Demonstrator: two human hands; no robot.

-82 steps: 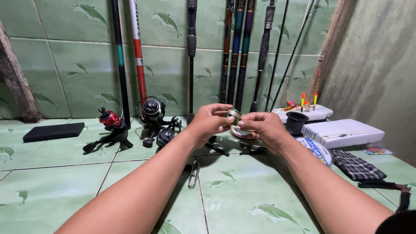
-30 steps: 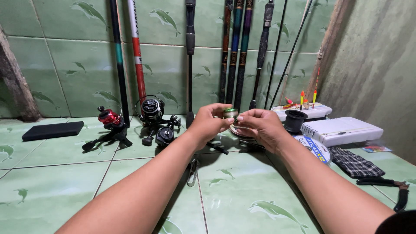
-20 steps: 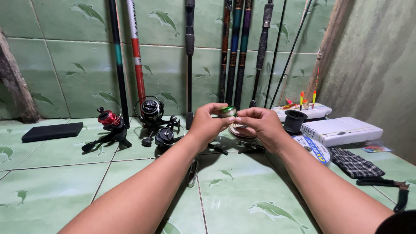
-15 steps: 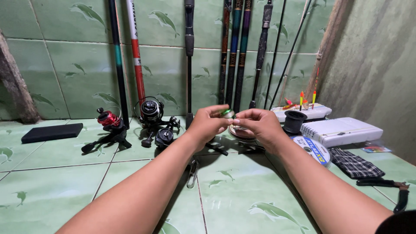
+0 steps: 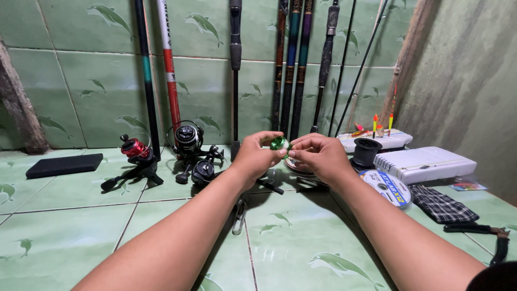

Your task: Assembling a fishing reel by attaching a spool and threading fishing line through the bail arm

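Note:
A small green spool (image 5: 279, 143) of fishing line is held up between both hands above the green tiled floor. My left hand (image 5: 257, 157) pinches its left side with thumb and forefinger. My right hand (image 5: 319, 155) closes its fingertips on the spool's right side. Just under the hands lies a flat round line spool (image 5: 297, 166), partly hidden by my right hand. Whether a line end is pulled out between the fingers is too small to see.
Several fishing rods (image 5: 291, 64) lean on the tiled wall. Reels stand on the floor: a red one (image 5: 135, 148) and two black ones (image 5: 188, 138). To the right lie a black spool (image 5: 367, 151), a white box (image 5: 423, 163), a blue-white disc (image 5: 389, 186), a checked pouch (image 5: 446, 204) and floats (image 5: 375, 125). A black case (image 5: 64, 165) lies left.
The hands have stayed in nearly the same place. The fingers have shifted slightly on the green spool, which now shows more clearly between them.

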